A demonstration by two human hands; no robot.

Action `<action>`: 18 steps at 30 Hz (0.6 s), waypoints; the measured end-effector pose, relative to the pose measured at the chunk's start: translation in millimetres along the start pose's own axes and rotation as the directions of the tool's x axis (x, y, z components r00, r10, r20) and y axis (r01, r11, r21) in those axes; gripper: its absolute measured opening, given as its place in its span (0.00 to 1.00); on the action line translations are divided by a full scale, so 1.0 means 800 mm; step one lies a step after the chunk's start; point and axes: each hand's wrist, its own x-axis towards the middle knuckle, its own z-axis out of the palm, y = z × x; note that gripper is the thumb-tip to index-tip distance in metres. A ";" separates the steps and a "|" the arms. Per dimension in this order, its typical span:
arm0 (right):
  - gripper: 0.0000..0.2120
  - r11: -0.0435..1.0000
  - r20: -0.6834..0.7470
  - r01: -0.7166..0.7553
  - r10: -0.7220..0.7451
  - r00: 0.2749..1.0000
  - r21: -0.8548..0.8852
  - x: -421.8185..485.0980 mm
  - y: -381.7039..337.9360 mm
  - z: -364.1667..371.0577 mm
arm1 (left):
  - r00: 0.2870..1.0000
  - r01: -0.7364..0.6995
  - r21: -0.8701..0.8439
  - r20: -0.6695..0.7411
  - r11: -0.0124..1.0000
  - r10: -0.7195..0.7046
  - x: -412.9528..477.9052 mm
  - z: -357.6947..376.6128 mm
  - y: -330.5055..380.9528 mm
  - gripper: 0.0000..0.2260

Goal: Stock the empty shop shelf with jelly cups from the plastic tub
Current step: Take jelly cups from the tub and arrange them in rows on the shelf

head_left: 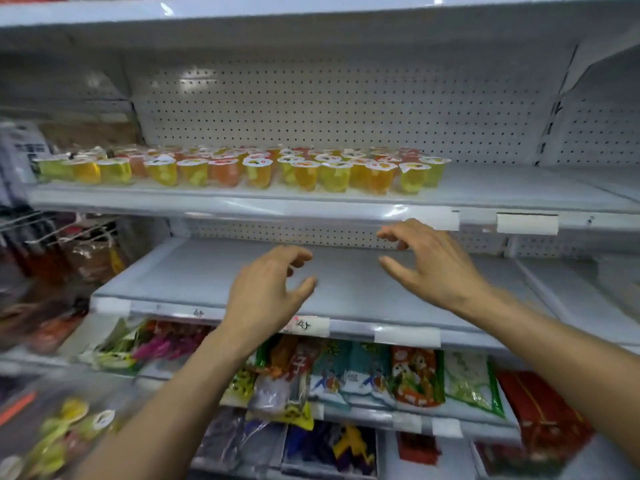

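Note:
Several yellow, green and orange jelly cups (pixel 242 168) stand in rows on the white upper shelf (pixel 502 192), filling its left and middle. The shelf below (pixel 194 271) is bare. My left hand (pixel 266 292) hovers over that lower shelf's front with fingers curled apart and nothing in it. My right hand (pixel 429 265) is higher and further right, just under the upper shelf's front lip, also empty with fingers spread. At the bottom left, blurred, the clear plastic tub (pixel 31 403) holds more jelly cups (pixel 72 427).
A perforated white back panel (pixel 346 109) stands behind the cups. White price tags (pixel 526 223) hang on the shelf lips. Snack packets (pixel 415 375) fill the shelves underneath. Hanging packets on hooks (pixel 69 247) crowd the left side.

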 end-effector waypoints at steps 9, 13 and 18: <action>0.15 0.971 0.213 0.163 -0.198 0.957 0.173 0.045 -0.160 0.149 | 0.963 0.266 0.040 0.043 0.963 -0.268 -0.110 -0.058 -0.187 0.14; 0.12 0.939 0.288 0.225 -0.298 0.910 0.260 0.094 -0.255 0.252 | 0.902 0.421 0.036 0.086 0.907 -0.422 -0.145 -0.093 -0.308 0.12; 0.14 0.903 0.401 0.215 -0.365 0.840 0.372 0.148 -0.374 0.402 | 0.759 0.634 0.081 0.130 0.769 -0.639 -0.189 -0.132 -0.489 0.09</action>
